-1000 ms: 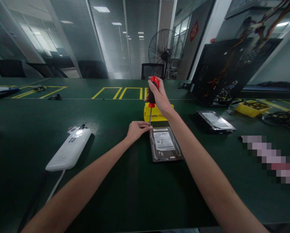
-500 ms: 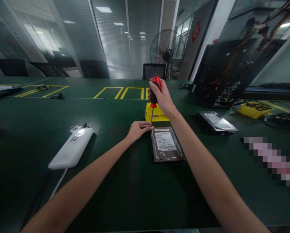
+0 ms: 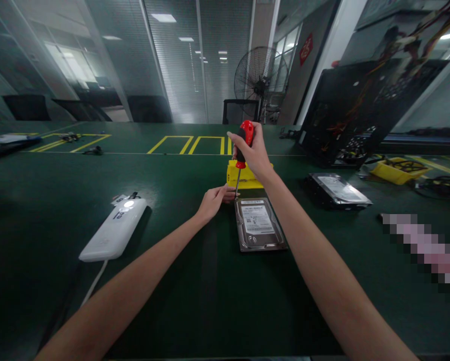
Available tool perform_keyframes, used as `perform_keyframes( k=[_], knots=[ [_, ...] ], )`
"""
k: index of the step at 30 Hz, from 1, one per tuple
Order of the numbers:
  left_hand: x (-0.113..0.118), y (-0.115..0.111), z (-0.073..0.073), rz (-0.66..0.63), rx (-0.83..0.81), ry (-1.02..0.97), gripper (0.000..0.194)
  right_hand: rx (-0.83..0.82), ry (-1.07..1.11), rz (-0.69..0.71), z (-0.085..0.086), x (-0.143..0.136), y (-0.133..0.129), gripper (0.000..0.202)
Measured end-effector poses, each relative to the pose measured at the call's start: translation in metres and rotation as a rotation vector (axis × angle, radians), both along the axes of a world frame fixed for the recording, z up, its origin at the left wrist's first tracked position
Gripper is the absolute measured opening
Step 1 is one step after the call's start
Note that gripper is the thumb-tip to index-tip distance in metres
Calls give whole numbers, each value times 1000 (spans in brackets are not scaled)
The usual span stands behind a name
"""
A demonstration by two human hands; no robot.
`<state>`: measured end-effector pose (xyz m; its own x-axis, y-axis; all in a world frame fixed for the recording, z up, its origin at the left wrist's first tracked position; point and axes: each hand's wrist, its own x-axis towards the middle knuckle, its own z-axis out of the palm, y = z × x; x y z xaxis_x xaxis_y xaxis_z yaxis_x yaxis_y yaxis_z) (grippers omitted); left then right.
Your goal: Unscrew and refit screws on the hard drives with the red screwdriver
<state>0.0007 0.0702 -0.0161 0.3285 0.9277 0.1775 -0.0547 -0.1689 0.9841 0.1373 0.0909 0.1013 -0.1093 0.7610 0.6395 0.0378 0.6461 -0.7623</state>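
Note:
A screwdriver (image 3: 241,151) with a red and black handle is in my right hand (image 3: 257,152), its shaft slanting down to the top left corner of a hard drive (image 3: 260,240). The thumb sticks out from the handle while the fingers stay round it. The drive lies flat on the green table, label side up. Beside that same corner is my left hand (image 3: 214,201), fingers stretched toward the screwdriver's tip and thumb raised apart from them. Whether a screw is at the tip is too small to see. A yellow box (image 3: 249,176) stands just behind the drive.
A white power strip (image 3: 114,233) with a cable lies on the left. To the right are a second hard drive (image 3: 337,190), a black computer case (image 3: 345,115) and a yellow tray (image 3: 398,171) near loose cables. Small parts (image 3: 70,137) sit at the far left.
My right hand has loosened and turned on the screwdriver handle, its thumb moving outward. The screwdriver leans slightly more to the right. My left thumb has lifted away from the tip.

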Motion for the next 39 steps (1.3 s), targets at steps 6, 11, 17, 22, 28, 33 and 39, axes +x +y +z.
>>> perform_keyframes(
  k=[6,11,17,22,28,33,39],
  knots=[
    [2,-2,4,31,-65,-37,53,-25,3,76,0,-4,1,49],
    [3,-3,5,38,-71,-49,54,-40,31,64,1,-4,0,47],
    [3,-2,3,34,-70,-52,48,-43,55,50,5,-9,-7,59],
    [2,0,0,29,-45,-34,45,-13,63,-12,0,-8,1,54],
    [1,0,0,39,-48,-58,43,-39,53,33,-2,-2,12,44],
    [3,-2,4,62,-56,-53,46,11,22,-1,2,-3,2,51],
    [3,-4,7,66,-35,-53,52,27,28,-45,-3,-6,1,47]
  ],
)
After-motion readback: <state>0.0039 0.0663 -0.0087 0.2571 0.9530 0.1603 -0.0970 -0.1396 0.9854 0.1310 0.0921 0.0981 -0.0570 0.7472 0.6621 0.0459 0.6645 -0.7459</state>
